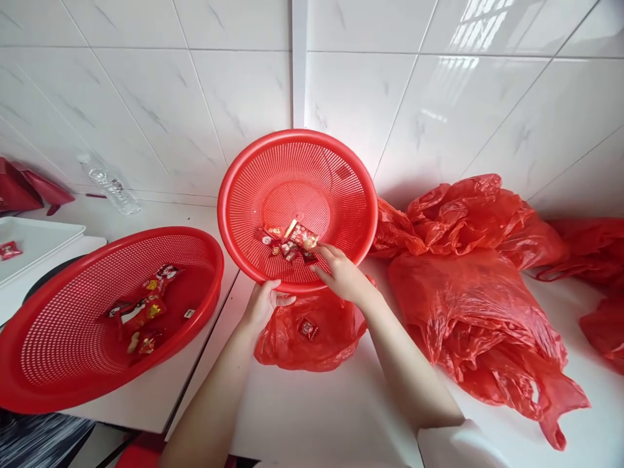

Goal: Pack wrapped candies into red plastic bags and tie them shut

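A red plastic mesh basket [297, 140] is tilted toward me, with several small wrapped snacks [299, 237] gathered at its near side. My left hand [263, 304] holds the basket's near rim, its thumb on the edge. My right hand [338, 270] reaches over the rim into the basket; its fingers are apart at the edge of the snacks, with nothing visibly gripped. Just below the rim, an opened red plastic bag [336, 351] lies on the table, holding a small round red-wrapped piece [308, 329].
At left, a second red basket [63, 325] holds several wrapped snacks. Full red plastic bags [472, 305] lie at right. Behind are a clear bottle [112, 187] and the tiled wall [244, 84]; a white tray [43, 237] is far left. A gap separates the white tabletops.
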Action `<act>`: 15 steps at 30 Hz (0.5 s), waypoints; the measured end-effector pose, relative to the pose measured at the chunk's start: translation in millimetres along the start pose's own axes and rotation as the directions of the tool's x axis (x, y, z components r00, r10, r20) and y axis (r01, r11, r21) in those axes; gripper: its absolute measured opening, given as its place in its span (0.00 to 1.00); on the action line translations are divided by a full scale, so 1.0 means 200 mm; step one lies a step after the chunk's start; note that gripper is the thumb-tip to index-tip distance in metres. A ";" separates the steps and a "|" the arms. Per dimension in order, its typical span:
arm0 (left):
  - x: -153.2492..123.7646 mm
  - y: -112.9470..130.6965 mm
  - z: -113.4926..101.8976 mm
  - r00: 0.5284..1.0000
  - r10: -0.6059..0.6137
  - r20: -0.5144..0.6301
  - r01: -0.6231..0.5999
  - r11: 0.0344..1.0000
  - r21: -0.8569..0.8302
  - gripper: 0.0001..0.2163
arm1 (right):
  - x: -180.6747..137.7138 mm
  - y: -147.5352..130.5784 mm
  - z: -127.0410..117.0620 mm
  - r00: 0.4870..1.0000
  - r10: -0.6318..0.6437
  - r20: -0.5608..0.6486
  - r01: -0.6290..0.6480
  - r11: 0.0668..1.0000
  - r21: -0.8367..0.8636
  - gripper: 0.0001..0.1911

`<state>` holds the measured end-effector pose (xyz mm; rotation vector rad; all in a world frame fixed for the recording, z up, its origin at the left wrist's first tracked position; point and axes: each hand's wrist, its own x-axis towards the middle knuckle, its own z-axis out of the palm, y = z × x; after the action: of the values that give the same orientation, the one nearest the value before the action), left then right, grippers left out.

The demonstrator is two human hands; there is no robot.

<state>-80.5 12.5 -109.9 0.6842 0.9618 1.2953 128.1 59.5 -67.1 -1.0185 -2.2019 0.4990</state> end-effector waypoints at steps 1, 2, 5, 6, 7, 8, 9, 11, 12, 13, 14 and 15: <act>-0.01 0.00 0.01 1.000 -0.002 0.018 0.002 1.000 0.008 0.14 | 0.00 0.01 0.02 1.000 0.004 0.026 -0.004 1.000 -0.031 0.23; -0.01 0.00 0.02 1.000 -0.004 0.029 0.004 1.000 0.018 0.15 | 0.00 0.02 0.04 0.998 0.017 0.059 -0.013 0.998 -0.062 0.25; -0.03 0.00 0.03 1.000 0.002 0.031 -0.004 0.999 0.054 0.19 | -0.02 0.03 0.08 0.984 0.080 0.157 -0.055 0.986 -0.158 0.28; -0.03 0.00 0.04 1.000 0.008 0.023 -0.010 0.998 0.067 0.20 | -0.02 0.03 0.09 0.980 0.095 0.174 -0.062 0.981 -0.184 0.29; -0.04 0.00 0.04 1.000 0.014 0.018 -0.015 0.997 0.079 0.21 | -0.02 0.03 0.10 0.978 0.101 0.184 -0.063 0.977 -0.203 0.29; -0.04 0.00 0.05 1.000 0.021 0.016 -0.022 0.996 0.090 0.21 | -0.03 0.03 0.10 0.977 0.098 0.191 -0.056 0.976 -0.212 0.28; -0.05 0.00 0.05 1.000 0.027 0.015 -0.028 0.995 0.097 0.21 | -0.03 0.03 0.09 0.977 0.091 0.195 -0.049 0.976 -0.211 0.27; -0.05 -0.01 0.05 0.999 0.031 0.019 -0.032 0.995 0.097 0.20 | -0.03 0.02 0.09 0.978 0.097 0.185 -0.059 0.978 -0.201 0.27; -0.04 -0.01 0.05 0.999 0.027 0.028 -0.029 0.995 0.095 0.20 | -0.02 0.03 0.09 0.979 0.113 0.168 -0.077 0.976 -0.204 0.26; -0.04 -0.01 0.05 0.999 0.022 0.035 -0.025 0.995 0.093 0.19 | -0.02 0.03 0.09 0.980 0.130 0.148 -0.097 0.972 -0.213 0.25; -0.04 -0.02 0.05 0.999 0.016 0.040 -0.020 0.995 0.094 0.18 | -0.01 0.03 0.09 0.981 0.148 0.128 -0.118 0.969 -0.217 0.22; -0.04 -0.02 0.05 0.999 0.011 0.046 -0.015 0.995 0.098 0.17 | -0.01 0.03 0.09 0.980 0.163 0.111 -0.136 0.968 -0.212 0.19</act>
<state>-70.3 4.7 -107.3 0.7941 0.9909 1.2451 120.6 61.7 -83.9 -1.3017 -2.3372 0.4217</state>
